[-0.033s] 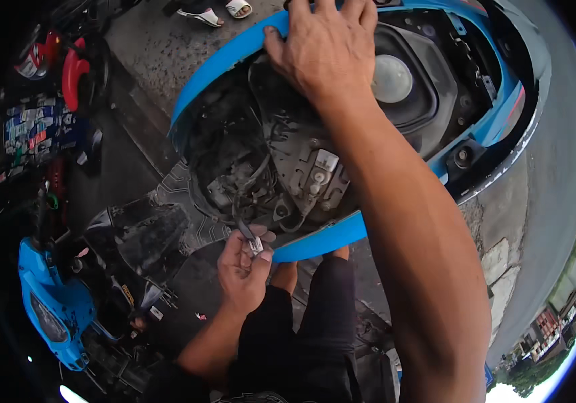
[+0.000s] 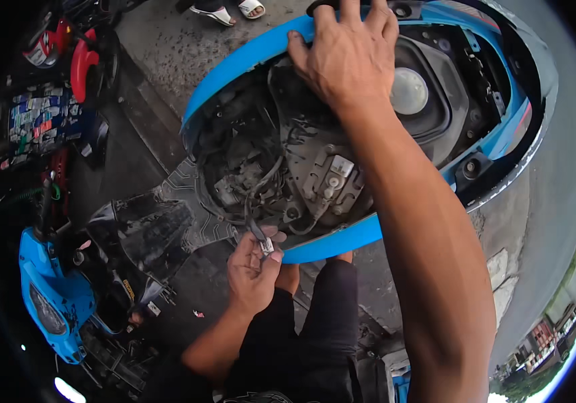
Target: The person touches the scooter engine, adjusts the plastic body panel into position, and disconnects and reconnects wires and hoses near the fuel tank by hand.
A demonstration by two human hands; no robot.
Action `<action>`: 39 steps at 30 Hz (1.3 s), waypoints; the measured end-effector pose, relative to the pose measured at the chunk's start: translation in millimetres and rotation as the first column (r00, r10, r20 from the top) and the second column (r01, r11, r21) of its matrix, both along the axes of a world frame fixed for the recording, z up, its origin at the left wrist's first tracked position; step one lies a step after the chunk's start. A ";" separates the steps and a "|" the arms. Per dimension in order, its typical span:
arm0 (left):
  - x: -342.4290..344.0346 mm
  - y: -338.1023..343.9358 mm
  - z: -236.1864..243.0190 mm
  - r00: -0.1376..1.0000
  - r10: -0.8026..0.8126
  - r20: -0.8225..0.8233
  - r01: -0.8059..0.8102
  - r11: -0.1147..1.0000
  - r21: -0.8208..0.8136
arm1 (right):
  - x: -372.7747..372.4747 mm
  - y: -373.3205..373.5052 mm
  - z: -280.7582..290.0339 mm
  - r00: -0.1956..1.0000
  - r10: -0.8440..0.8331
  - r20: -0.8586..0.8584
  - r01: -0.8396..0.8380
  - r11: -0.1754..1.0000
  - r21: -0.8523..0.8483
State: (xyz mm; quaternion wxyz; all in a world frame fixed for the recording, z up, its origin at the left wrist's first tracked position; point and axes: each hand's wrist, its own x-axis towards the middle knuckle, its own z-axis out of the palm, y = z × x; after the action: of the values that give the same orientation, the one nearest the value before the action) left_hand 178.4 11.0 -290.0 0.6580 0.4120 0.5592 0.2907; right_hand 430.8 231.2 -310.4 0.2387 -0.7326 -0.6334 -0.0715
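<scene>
A scooter stands before me with its seat area open, ringed by a blue body panel (image 2: pixel 335 245). My left hand (image 2: pixel 250 279), at the panel's near left edge, pinches a small white wire connector (image 2: pixel 266 246) between thumb and fingers. A dark cable (image 2: pixel 253 227) runs from it up into the opening. My right hand (image 2: pixel 352 67) reaches across and grips the panel's far edge, fingers hooked over it and their tips partly hidden. Under my right forearm lies a grey metal cover (image 2: pixel 318 191) with a white-topped fitting (image 2: pixel 342 166). Right of my wrist sits a pale round cap (image 2: pixel 409 91).
Blue front bodywork (image 2: pixel 53 295) with a headlight stands at the lower left. Another person's white sandals (image 2: pixel 251 9) show beyond the scooter. Red parts (image 2: pixel 83 67) and a sticker-covered surface (image 2: pixel 41 124) are at the far left. A road (image 2: pixel 556 221) runs along the right.
The whole view has shifted slightly, so the scooter and both hands appear further right. My left hand still holds the connector, and my right hand keeps its place on the panel.
</scene>
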 end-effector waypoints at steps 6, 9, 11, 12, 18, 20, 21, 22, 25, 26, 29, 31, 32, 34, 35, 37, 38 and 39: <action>-0.7 -11.9 -16.9 0.995 0.089 0.042 -0.085 0.994 -0.074 | -11.3 -0.4 -10.9 0.997 0.001 0.075 0.000 1.000 -0.024; 4.8 -12.7 -22.4 0.996 0.087 0.024 -0.086 0.995 -0.052 | -14.4 2.3 -8.8 0.993 0.000 0.117 0.007 0.998 -0.061; 11.7 -13.5 -26.4 0.991 0.126 0.047 -0.123 0.991 -0.057 | -16.3 3.3 -9.0 0.991 0.011 0.131 -0.002 0.998 -0.065; 15.2 -15.4 -28.6 0.989 0.137 0.058 -0.133 0.989 -0.060 | -16.1 3.6 -9.0 0.991 0.006 0.130 0.003 0.998 -0.069; 21.8 -26.9 -33.4 0.993 0.118 -0.002 -0.118 0.992 -0.031 | -11.2 2.5 -7.4 0.979 0.021 0.201 -0.008 0.998 -0.065; 18.3 -27.2 -34.5 0.995 0.102 -0.004 -0.102 0.995 -0.021 | -12.3 3.5 -6.2 0.995 0.039 0.087 -0.028 0.992 -0.125; 17.2 -27.4 -34.5 0.996 0.085 -0.016 -0.085 0.996 -0.012 | -13.2 3.4 -8.3 0.990 0.048 0.133 -0.037 0.996 -0.087; 18.2 -26.2 -34.1 0.996 0.088 -0.016 -0.088 0.996 -0.013 | -12.7 3.3 -8.6 0.990 0.051 0.133 -0.039 0.995 -0.088; 22.5 -21.4 -32.9 0.995 0.068 -0.068 -0.069 0.998 -0.004 | -12.7 2.4 -6.6 0.992 0.052 0.112 -0.039 0.993 -0.111; 25.2 -21.4 -33.7 0.994 0.081 -0.066 -0.081 0.997 0.009 | -12.2 2.2 -5.7 0.992 0.050 0.112 -0.038 0.993 -0.114; 29.5 -19.8 -32.0 0.994 0.088 -0.068 -0.087 0.996 0.011 | -10.5 2.6 -6.7 0.993 0.056 0.108 -0.044 0.993 -0.110; 31.1 -20.7 -33.6 0.994 0.084 -0.065 -0.084 0.996 0.007 | -9.8 2.5 -7.3 0.992 0.060 0.109 -0.049 0.993 -0.106; 29.9 -20.9 -34.1 0.994 0.082 -0.066 -0.082 0.997 0.005 | -11.0 2.5 -7.6 0.992 0.058 0.108 -0.046 0.993 -0.107; 28.5 -20.5 -34.5 0.994 0.073 -0.083 -0.075 0.997 -0.016 | -12.1 2.8 -7.1 0.993 0.059 0.106 -0.048 0.994 -0.102; 29.3 -20.4 -34.6 0.994 0.072 -0.082 -0.073 0.997 -0.017 | -11.8 2.8 -6.8 0.993 0.057 0.107 -0.046 0.994 -0.103; 29.9 -19.6 -36.1 0.993 0.068 -0.095 -0.068 0.998 0.005 | -11.5 2.9 -7.6 0.992 0.058 0.109 -0.046 0.993 -0.106; 30.2 -18.8 -36.0 0.993 0.067 -0.096 -0.067 0.998 0.005 | -11.0 2.8 -7.6 0.992 0.057 0.109 -0.045 0.993 -0.106; 30.3 -17.6 -35.0 0.993 0.057 -0.104 -0.055 0.998 0.020 | -10.7 3.0 -7.3 0.992 0.056 0.109 -0.044 0.993 -0.108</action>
State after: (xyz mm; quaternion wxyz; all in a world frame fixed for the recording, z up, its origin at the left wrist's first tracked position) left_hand 208.8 -6.6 -325.0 0.6159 0.4166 0.6017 0.2918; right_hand 420.0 234.1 -317.7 0.1654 -0.7229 -0.6669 -0.0729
